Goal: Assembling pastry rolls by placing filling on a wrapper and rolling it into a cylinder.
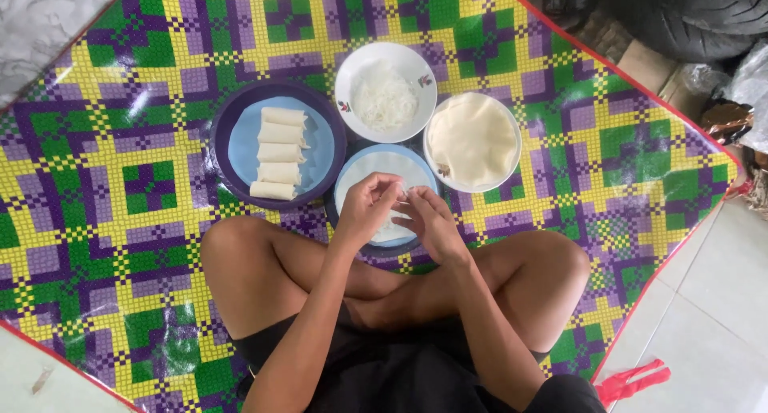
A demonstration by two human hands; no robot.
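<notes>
- Your left hand (366, 207) and right hand (428, 219) meet above the pale blue round plate (352, 173), fingertips pinching the thin white wrapper sheet (384, 169) lying on it.
- Beyond, to the left, the dark purple round plate (232, 117) carries five pale rolled wraps (278, 153).
- Farthest, the white bowl of shredded white filling (386, 97) stands beside the white bowl of stacked cream wrappers (472, 139).

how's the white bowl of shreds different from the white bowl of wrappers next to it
The bowl of shreds holds a loose pile of thin white strands; the bowl of wrappers holds flat, pale cream sheets in a stack. The strands leave a wide band of bare rim, while the sheets reach nearly to the edge. The shreds bowl sits farther from the person. Both are round, white and rest on the patterned mat.
</notes>
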